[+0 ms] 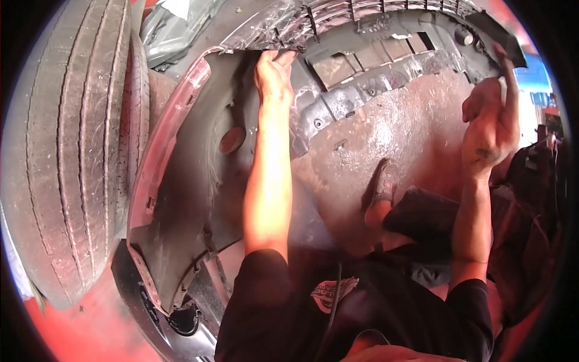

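Observation:
A large car bumper cover (pixel 208 139) lies with its dark inner side toward me, curving from the lower left across the top. My left hand (pixel 275 77) is closed on its inner edge near the grille, its fingertips partly hidden in the dark plastic. My right hand (pixel 491 120) is raised at the far right, with one finger stretched up against the black end piece (pixel 503 45) of the bumper. The thumb stands apart, while the other fingers are partly hidden. Slotted grille bars (pixel 347 13) run along the top.
Large worn tyres (pixel 72 139) stand along the left side. Clear plastic-wrapped parts (pixel 172 33) lie behind them. Beneath the bumper is a concrete floor (pixel 386 127), where my shoe (pixel 386 181) rests. Another dark car part (pixel 184 320) is at the lower left, and a blue object (pixel 534 78) sits far right.

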Demonstrator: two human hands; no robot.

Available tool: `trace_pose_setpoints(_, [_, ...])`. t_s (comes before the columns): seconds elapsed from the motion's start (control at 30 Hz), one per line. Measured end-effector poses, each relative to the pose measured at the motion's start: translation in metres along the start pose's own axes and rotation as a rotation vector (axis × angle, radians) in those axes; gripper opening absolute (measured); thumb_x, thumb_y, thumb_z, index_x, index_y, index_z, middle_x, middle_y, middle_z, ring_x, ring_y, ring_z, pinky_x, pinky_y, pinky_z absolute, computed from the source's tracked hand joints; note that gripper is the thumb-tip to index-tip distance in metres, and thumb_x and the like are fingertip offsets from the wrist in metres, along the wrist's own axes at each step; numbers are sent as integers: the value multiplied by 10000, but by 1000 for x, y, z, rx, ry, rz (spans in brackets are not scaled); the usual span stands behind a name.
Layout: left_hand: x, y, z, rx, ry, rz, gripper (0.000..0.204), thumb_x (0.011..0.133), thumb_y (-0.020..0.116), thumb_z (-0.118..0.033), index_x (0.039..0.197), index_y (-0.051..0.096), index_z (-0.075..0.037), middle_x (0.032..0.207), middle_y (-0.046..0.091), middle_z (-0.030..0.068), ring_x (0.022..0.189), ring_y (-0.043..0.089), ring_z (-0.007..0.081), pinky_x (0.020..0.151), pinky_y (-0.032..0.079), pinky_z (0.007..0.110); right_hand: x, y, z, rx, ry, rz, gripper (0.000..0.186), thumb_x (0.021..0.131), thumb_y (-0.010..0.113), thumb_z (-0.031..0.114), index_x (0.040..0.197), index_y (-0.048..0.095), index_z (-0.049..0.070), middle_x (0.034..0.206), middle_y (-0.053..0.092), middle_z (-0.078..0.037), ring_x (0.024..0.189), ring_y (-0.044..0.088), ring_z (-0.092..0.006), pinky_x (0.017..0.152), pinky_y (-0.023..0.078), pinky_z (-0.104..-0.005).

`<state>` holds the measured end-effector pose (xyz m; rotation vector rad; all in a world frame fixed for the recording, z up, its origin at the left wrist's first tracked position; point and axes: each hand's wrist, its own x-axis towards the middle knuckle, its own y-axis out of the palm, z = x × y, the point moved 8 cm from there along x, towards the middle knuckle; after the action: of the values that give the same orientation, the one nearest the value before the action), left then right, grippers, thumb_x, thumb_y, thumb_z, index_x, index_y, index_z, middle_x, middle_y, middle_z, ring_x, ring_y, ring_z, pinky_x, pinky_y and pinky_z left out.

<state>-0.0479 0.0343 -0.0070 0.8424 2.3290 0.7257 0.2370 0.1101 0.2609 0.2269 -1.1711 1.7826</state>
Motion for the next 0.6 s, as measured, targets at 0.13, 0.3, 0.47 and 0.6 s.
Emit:
trace_pose_setpoints(0.13, [3, 13, 9, -71, -29, -29, 673, 949, 429, -300, 1427, 248, 139, 1339, 483, 422, 1394, 378, 448, 1214, 51, 505, -65, 64, -63, -421, -250, 335, 352, 946, 576, 65, 1288, 616, -7, 745, 667, -68, 627, 600, -162, 546, 455, -339])
trace_pose_setpoints(0.3, [6, 0, 8, -61, -23, -28, 660, 951, 427, -305, 1418, 248, 127, 1337, 484, 425, 1379, 402, 449, 1216, 43, 496, -21, 31, -42, -36, -23, 148, 460, 968, 562, 273, 1317, 573, -27, 880, 684, -109, 633, 529, -98, 545, 420, -291])
trace_pose_setpoints(0.47, [7, 6, 7, -46, -21, 7, 572, 963, 349, -290, 1366, 262, 106, 1371, 431, 447, 1405, 341, 479, 1221, 28, 499, -5, 2, -6, 56, -165, -120, 491, 962, 525, 356, 1278, 567, -17, 775, 603, -84, 603, 497, -175, 521, 405, -320])
trace_pose_setpoints(0.6, [5, 14, 8, -20, -23, -23, 700, 946, 428, -321, 1441, 224, 130, 1318, 498, 425, 1368, 413, 450, 1213, 57, 501, -82, 97, -84, -530, -10, 912, 310, 897, 499, 3, 1171, 644, 6, 787, 654, -277, 688, 680, -385, 601, 527, -470])
